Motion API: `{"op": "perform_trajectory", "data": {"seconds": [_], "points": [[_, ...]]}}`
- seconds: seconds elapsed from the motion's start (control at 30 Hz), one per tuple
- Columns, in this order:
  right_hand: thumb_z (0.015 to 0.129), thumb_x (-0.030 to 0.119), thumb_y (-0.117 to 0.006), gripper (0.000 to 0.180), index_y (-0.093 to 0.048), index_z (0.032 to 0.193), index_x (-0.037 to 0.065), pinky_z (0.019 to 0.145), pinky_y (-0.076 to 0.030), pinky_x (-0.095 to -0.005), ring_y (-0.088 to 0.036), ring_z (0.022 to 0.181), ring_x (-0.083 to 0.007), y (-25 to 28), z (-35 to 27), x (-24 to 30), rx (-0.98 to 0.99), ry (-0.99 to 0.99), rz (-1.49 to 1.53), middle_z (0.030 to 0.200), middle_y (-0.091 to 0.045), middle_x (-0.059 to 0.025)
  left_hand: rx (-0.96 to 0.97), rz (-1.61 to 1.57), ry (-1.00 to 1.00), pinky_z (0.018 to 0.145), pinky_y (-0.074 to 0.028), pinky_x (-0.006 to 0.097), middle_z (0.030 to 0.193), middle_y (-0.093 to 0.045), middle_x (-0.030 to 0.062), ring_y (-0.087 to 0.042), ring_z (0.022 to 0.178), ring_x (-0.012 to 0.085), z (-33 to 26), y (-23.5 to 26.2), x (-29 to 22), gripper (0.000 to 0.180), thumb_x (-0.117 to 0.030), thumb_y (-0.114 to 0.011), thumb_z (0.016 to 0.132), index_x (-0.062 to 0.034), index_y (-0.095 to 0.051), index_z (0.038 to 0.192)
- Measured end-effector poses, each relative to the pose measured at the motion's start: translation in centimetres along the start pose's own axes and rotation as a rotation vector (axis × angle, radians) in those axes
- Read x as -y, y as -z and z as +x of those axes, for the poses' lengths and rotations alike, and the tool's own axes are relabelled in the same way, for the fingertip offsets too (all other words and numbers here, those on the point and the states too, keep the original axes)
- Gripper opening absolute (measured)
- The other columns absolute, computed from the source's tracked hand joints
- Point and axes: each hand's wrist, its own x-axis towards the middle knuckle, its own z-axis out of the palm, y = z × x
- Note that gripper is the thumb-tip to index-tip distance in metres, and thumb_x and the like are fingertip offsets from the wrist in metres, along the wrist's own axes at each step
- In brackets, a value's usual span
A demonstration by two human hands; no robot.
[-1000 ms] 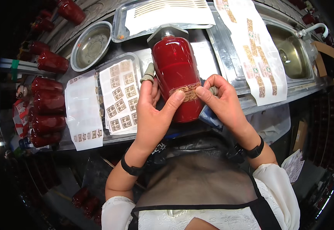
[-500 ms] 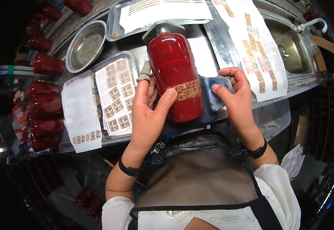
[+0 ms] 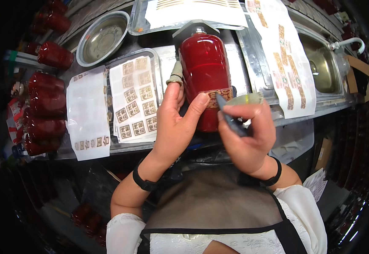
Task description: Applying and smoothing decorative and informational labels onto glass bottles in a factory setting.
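A deep red glass bottle [image 3: 205, 63] with a clear neck lies tilted before me, its base toward me. Around its lower part runs a gold patterned decal band [image 3: 222, 94]. My left hand [image 3: 174, 112] is closed on the bottle's left side, thumb near the end of the band; a grey cloth cover [image 3: 176, 74] sits on one of its fingers. My right hand [image 3: 250, 135] grips a dark blue-grey flat scraper [image 3: 234, 122], its tip at the band. A grey-green cover [image 3: 246, 99] shows at a fingertip of that hand, blurred.
Left of the bottle, sheets of square gold decals [image 3: 132, 109] lie on a metal tray [image 3: 154, 59], beside another white sheet [image 3: 87, 118]. A metal bowl [image 3: 82, 53] stands behind. Several red bottles [image 3: 44, 106] line the far left. Decal strips [image 3: 294, 108] and a sink [image 3: 332, 84] are at right.
My right hand has moved left from the blue pad beside the bottle and now holds the scraper against the band. The bottle and left hand have shifted slightly right in view.
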Motion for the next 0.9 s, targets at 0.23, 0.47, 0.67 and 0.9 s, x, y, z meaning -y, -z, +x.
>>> {"op": "perform_trajectory", "data": {"seconds": [0.23,0.47,0.67,0.9], "points": [[0.075,-0.008,-0.076,0.023,-0.068,0.094,0.002,0.065,-0.046,-0.0261,-0.061,0.074,-0.0152,1.6,0.3,-0.9,-0.059,-0.139,-0.010,0.083,-0.065,-0.0074,0.060,-0.063,0.003,0.109,-0.042,0.032,0.143,-0.048,0.0176,-0.047,0.133,0.0184,-0.1,1.1,0.0,0.051,-0.010,-0.061,0.100,0.0058,-0.038,0.143],[0.059,-0.007,-0.078,0.043,-0.072,0.099,0.007,0.074,-0.048,-0.0386,-0.062,0.081,-0.0292,-0.3,0.7,1.1,0.305,0.358,-0.084,0.090,-0.067,-0.0095,0.017,-0.148,-0.008,0.112,-0.038,0.034,0.140,-0.052,0.0153,-0.049,0.133,0.0198,0.0,1.5,0.6,0.048,-0.009,-0.060,0.099,0.0063,-0.043,0.140],[0.059,-0.007,-0.078,0.044,-0.072,0.100,0.007,0.068,-0.047,-0.0375,-0.060,0.077,-0.0273,1.1,1.2,-0.2,0.193,0.339,-0.157,0.089,-0.067,-0.0085,-0.035,-0.198,-0.029,0.109,-0.041,0.032,0.131,-0.059,0.0139,-0.054,0.124,0.0175,0.1,1.0,0.3,0.042,-0.011,-0.065,0.097,0.0061,-0.049,0.133],[0.077,-0.001,-0.077,0.021,-0.069,0.096,0.000,0.072,-0.050,-0.0260,-0.065,0.080,-0.0151,1.9,2.6,0.5,0.224,-0.084,0.008,0.091,-0.069,-0.0092,-0.102,-0.133,-0.082,0.097,-0.047,0.029,0.115,-0.065,0.0119,-0.059,0.109,0.0129,0.3,0.3,0.5,0.034,-0.014,-0.073,0.092,0.0046,-0.057,0.117]]}}
